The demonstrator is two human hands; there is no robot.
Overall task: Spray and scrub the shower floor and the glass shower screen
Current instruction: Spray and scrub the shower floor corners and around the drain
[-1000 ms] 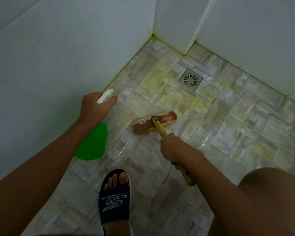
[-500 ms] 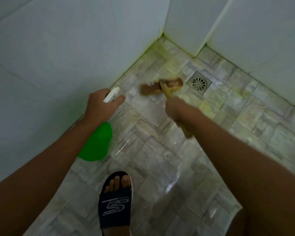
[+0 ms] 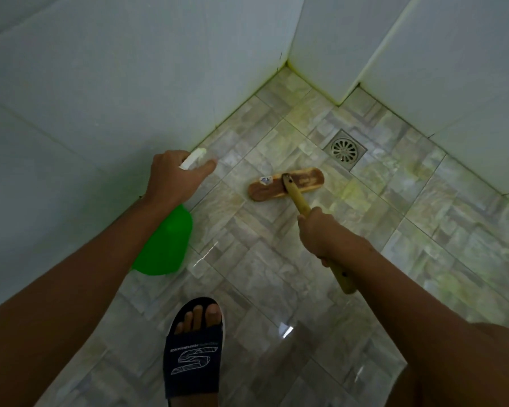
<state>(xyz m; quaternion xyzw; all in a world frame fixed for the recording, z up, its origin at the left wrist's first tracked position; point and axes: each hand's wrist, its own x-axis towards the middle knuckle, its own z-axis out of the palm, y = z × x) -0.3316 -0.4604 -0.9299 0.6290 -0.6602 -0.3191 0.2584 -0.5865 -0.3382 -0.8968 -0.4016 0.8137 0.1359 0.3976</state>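
Brush (image 3: 285, 184) has pulled back from the drain (image 3: 345, 149); hands grip its half-hidden handle and the spray bottle (image 3: 165, 242).

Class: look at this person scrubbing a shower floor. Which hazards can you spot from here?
1. The floor tiles gleam wet, so the foot in the open-toed slide sandal could slip.
2. Both hands are occupied, the left hand gripping the spray bottle, the right hand the brush, so catching a fall looks hard.

White tiled walls (image 3: 130, 92) meet in a corner. Grey stone-look floor (image 3: 276, 274), wet sheen, yellow-green stains. Square metal drain (image 3: 345, 150) near corner. Dim light.
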